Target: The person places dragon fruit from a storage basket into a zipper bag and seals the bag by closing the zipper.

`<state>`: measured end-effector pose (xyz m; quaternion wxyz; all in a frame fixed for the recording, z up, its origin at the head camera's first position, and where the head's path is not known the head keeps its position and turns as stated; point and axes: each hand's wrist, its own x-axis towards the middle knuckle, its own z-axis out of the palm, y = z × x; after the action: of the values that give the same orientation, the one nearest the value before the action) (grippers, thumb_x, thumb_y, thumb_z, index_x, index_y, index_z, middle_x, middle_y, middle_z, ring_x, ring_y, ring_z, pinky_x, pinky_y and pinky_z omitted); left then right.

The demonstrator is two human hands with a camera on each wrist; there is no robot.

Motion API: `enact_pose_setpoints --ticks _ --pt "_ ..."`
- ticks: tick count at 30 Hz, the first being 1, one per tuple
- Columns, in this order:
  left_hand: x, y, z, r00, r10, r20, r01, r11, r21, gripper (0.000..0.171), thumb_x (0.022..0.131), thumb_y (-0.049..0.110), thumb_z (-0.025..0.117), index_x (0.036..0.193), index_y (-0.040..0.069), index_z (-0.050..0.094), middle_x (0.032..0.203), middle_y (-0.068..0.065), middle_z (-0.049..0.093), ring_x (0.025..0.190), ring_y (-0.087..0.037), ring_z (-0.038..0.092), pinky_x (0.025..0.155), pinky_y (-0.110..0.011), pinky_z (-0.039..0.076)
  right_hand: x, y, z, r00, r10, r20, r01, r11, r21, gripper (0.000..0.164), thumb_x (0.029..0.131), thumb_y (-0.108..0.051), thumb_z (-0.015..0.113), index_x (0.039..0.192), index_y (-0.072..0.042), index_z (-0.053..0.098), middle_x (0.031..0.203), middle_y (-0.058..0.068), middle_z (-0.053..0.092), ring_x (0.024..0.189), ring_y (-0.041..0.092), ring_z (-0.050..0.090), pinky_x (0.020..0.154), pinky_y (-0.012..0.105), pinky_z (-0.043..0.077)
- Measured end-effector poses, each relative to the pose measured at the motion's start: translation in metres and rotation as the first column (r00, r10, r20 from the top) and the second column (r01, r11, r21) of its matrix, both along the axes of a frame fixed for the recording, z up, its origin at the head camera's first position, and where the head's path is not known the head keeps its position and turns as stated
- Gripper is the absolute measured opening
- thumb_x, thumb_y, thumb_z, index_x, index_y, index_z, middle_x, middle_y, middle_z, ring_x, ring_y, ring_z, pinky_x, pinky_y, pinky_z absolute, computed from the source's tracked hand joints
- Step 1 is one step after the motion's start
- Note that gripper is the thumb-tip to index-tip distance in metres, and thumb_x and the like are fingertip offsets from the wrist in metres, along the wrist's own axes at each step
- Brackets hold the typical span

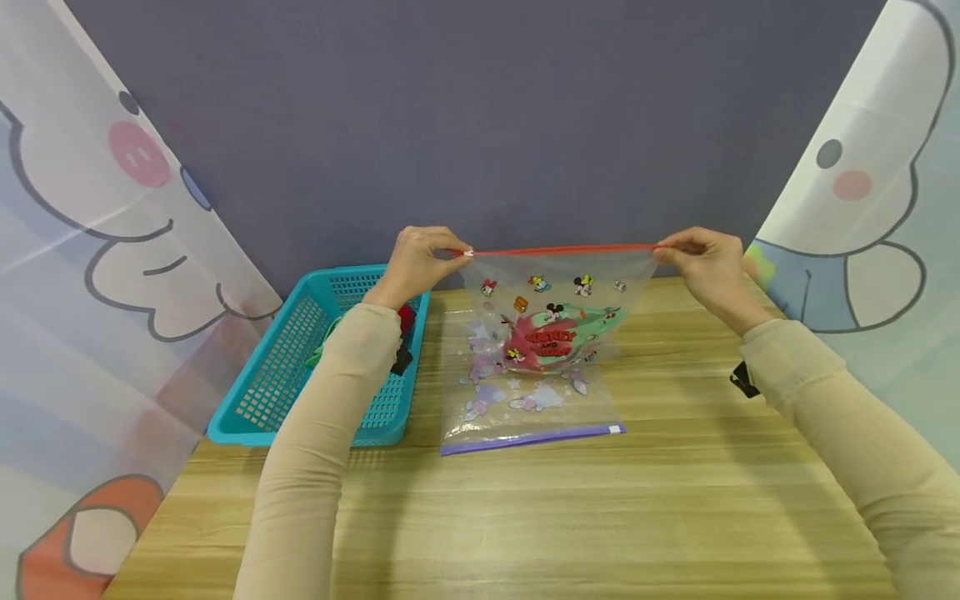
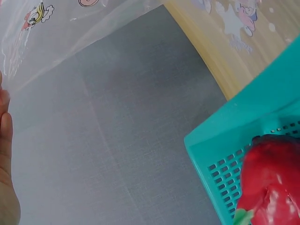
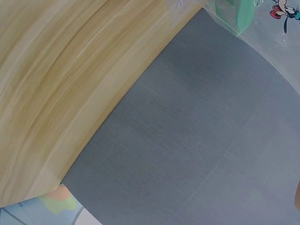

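A clear zip bag (image 1: 558,287) printed with cartoon mice hangs upright between both hands, its red zip strip (image 1: 562,249) stretched straight along the top. My left hand (image 1: 422,262) pinches the strip's left end, beside a white slider (image 1: 468,253). At the opposite end, my right hand (image 1: 705,265) pinches the strip between thumb and fingers. Inside the bag sits something pink-red and green (image 1: 547,340); its kind is hard to tell through the plastic. A second clear bag (image 1: 517,408) with a purple zip strip (image 1: 532,438) lies flat on the table below.
A teal basket (image 1: 240,392) stands at the left, partly behind the left forearm; a glossy red thing (image 2: 272,180) and something green lie in it. The wooden table (image 1: 570,525) ends at a grey wall (image 1: 480,125). Cartoon-printed curtains (image 1: 67,275) flank both sides.
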<state>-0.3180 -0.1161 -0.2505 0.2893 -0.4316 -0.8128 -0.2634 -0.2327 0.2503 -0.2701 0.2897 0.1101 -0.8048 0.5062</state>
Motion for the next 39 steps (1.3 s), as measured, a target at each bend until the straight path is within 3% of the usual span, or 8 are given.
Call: enact_pose_setpoints --ticks 13,18,26,30,34,39 --pt "-0.001 -0.005 -0.004 1.000 -0.006 0.013 0.006 0.999 0.039 0.008 0.077 0.011 0.074 0.084 0.008 0.075 0.078 -0.005 0.070 0.069 -0.019 0.065 0.059 -0.027 0.047 0.000 0.003 -0.004 0.999 0.017 0.038 -0.016 1.000 -0.018 0.011 0.084 -0.001 0.063 0.090 0.007 0.067 0.071 -0.023 0.064 0.068 -0.005 0.062 0.061 0.009 0.047" --pt "-0.002 -0.007 -0.005 1.000 -0.001 0.009 0.001 0.999 0.051 0.007 0.076 0.011 0.074 0.083 0.007 0.075 0.078 -0.005 0.070 0.069 -0.020 0.065 0.059 -0.028 0.047 -0.003 -0.001 -0.002 1.000 0.016 0.014 -0.016 1.000 -0.026 0.012 0.083 0.000 0.064 0.090 0.010 0.066 0.070 -0.023 0.064 0.067 -0.005 0.062 0.062 0.009 0.047" --pt "-0.006 -0.002 -0.002 0.998 0.054 0.016 -0.055 0.998 0.030 0.011 0.079 0.013 0.072 0.087 0.007 0.075 0.082 -0.006 0.070 0.073 -0.018 0.064 0.065 -0.032 0.049 -0.013 0.005 -0.007 1.000 0.006 0.004 -0.006 0.997 -0.074 0.010 0.081 0.000 0.066 0.087 0.008 0.067 0.067 -0.021 0.064 0.064 -0.004 0.063 0.061 0.009 0.048" --pt "-0.009 0.011 0.004 0.998 0.069 0.009 -0.069 0.997 0.029 0.012 0.081 0.015 0.070 0.089 0.007 0.074 0.083 -0.006 0.070 0.073 -0.017 0.064 0.070 -0.033 0.048 -0.025 0.021 -0.010 1.000 -0.019 0.011 0.020 0.991 -0.133 0.005 0.080 -0.003 0.068 0.084 -0.002 0.071 0.066 -0.020 0.065 0.063 -0.004 0.063 0.060 0.010 0.048" --pt "-0.012 0.034 0.015 0.997 0.074 0.013 -0.074 0.997 0.035 0.014 0.081 0.017 0.070 0.089 0.007 0.074 0.082 -0.005 0.070 0.073 -0.016 0.063 0.076 -0.032 0.046 -0.030 0.040 -0.001 1.000 -0.012 -0.003 0.010 0.969 -0.245 0.010 0.078 0.002 0.069 0.079 -0.007 0.072 0.064 -0.016 0.066 0.061 -0.003 0.063 0.062 0.011 0.050" --pt "-0.014 0.073 0.020 0.994 0.098 0.040 -0.098 0.995 0.013 0.016 0.082 0.021 0.069 0.091 0.009 0.075 0.083 -0.003 0.070 0.073 -0.014 0.063 0.074 -0.029 0.045 -0.025 0.070 0.010 0.999 -0.029 0.030 0.036 0.958 -0.285 0.014 0.077 0.002 0.069 0.076 -0.011 0.072 0.063 -0.015 0.067 0.058 -0.003 0.063 0.061 0.009 0.049"
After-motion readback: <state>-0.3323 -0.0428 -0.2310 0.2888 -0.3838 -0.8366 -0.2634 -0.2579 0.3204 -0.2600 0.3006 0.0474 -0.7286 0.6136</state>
